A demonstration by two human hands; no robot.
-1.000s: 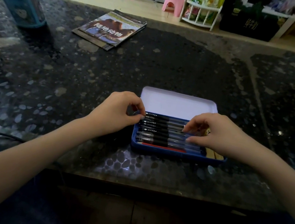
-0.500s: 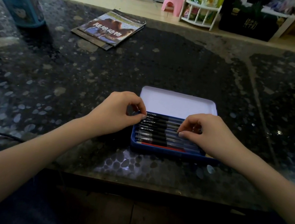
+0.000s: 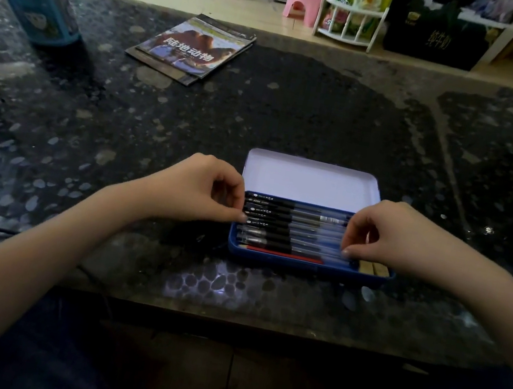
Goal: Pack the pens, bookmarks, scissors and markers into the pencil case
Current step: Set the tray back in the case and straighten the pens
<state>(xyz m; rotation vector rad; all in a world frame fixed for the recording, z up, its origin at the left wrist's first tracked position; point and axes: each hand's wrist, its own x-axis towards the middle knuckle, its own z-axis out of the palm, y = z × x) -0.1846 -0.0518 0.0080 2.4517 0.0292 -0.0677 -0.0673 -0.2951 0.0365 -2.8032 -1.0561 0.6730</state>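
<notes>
An open blue pencil case lies near the table's front edge, its white lid folded back. Several black and clear pens lie side by side in it. A red pencil runs along its front wall, and wooden bookmarks show at the front right corner. My left hand is curled at the case's left end, thumb and forefinger pinching the pens' cap ends. My right hand is curled over the pens' right ends, its thumb tip on them. No scissors or markers are in view in the case.
A magazine lies at the back left of the dark speckled table. A blue pen holder with markers stands at the far left. A pink stool and a white rack stand on the floor beyond.
My right hand slid left along the pens, then back right to their ends, uncovering the bookmarks. My left hand stayed at the left end.
</notes>
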